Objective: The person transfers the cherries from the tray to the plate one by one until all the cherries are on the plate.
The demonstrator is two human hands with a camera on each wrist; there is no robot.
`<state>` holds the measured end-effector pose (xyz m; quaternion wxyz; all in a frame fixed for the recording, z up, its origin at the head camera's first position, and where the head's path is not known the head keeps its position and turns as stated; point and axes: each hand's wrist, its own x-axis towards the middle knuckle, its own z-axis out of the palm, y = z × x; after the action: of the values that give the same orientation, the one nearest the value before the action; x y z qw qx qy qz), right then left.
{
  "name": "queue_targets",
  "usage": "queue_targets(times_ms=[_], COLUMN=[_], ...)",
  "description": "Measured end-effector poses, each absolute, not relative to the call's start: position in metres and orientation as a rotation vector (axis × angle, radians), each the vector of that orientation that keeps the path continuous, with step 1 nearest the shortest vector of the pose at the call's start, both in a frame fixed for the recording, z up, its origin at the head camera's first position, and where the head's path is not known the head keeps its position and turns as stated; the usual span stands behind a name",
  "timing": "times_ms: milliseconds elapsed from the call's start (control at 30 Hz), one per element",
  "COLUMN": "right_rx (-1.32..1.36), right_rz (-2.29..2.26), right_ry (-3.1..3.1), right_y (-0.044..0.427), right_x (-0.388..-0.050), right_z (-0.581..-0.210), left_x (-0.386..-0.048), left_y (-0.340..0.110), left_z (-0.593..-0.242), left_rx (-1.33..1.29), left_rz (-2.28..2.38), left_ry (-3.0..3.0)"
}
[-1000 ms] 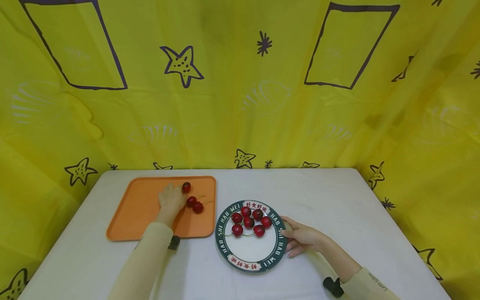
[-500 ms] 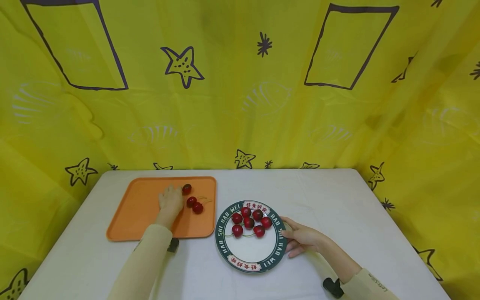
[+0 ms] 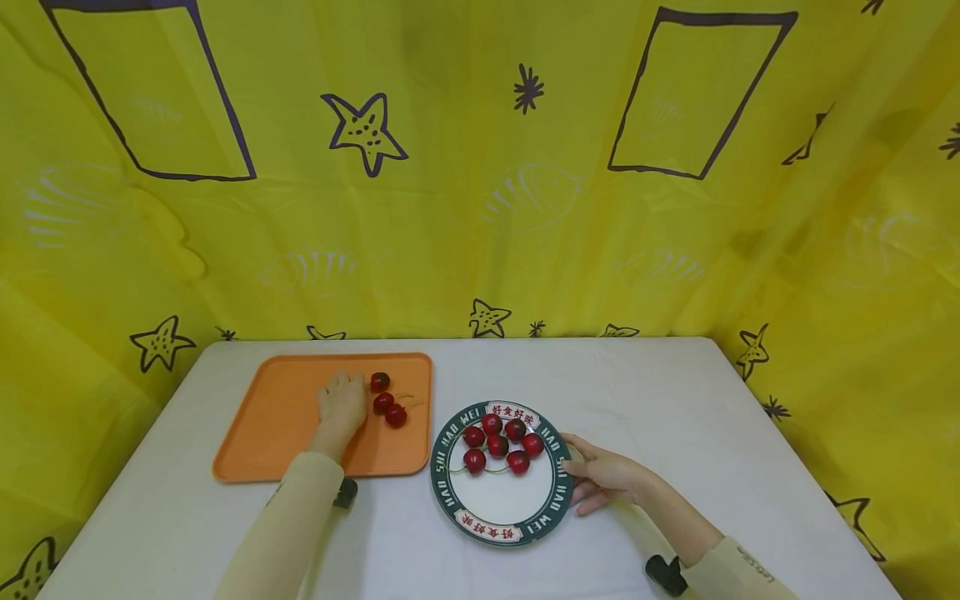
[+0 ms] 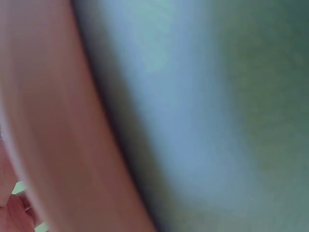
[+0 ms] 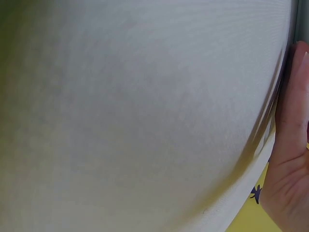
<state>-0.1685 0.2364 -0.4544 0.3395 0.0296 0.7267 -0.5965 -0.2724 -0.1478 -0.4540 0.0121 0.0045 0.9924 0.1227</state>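
Over the right part of the orange tray (image 3: 281,417) hovers or rests my left hand (image 3: 342,408), fingers loosely bent and tips partly hidden. Just right of its fingers lies a dark red cherry (image 3: 380,382), with a small gap between. Two more cherries (image 3: 384,403) (image 3: 395,416) with stems lie touching nearer the tray's right side. My right hand (image 3: 607,475) holds the right rim of the green-edged plate (image 3: 558,492), thumb on top and fingers beneath. Several cherries (image 3: 497,446) sit on the plate's upper half. The right wrist view shows part of that hand (image 5: 292,145) at the plate.
Tray and plate stand side by side on a white-covered table (image 3: 637,375), a narrow gap between them. A yellow patterned curtain (image 3: 450,233) hangs behind and at both sides. The left wrist view is mostly a blurred tray edge (image 4: 63,121).
The cherry beside my left hand has shifted right and slightly nearer, opening a gap from the fingers. The left hand has drawn back slightly left. Right hand and plate are unmoved.
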Motion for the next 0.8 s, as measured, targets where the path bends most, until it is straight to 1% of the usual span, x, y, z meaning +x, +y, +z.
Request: queue_targets(times_ms=[267, 600, 800], right_rx=[0.075, 0.084, 0.072], right_rz=[-1.548, -1.542, -1.541], right_ry=[1.901, 1.912, 1.911], right_y=[0.236, 0.2355, 0.2358], right_x=[-0.1681, -0.1688, -0.168], right_z=[-0.4539, -0.4531, -0.4533], left_x=[-0.2732, -0.2749, -0.2751], left_y=[-0.1497, -0.149, -0.1473], left_z=[-0.4564, -0.4583, -0.4571], left_rx=[0.084, 0.348, 0.496], left_rz=[0.373, 0.091, 0.068], left_ry=[3.118, 3.28, 3.389])
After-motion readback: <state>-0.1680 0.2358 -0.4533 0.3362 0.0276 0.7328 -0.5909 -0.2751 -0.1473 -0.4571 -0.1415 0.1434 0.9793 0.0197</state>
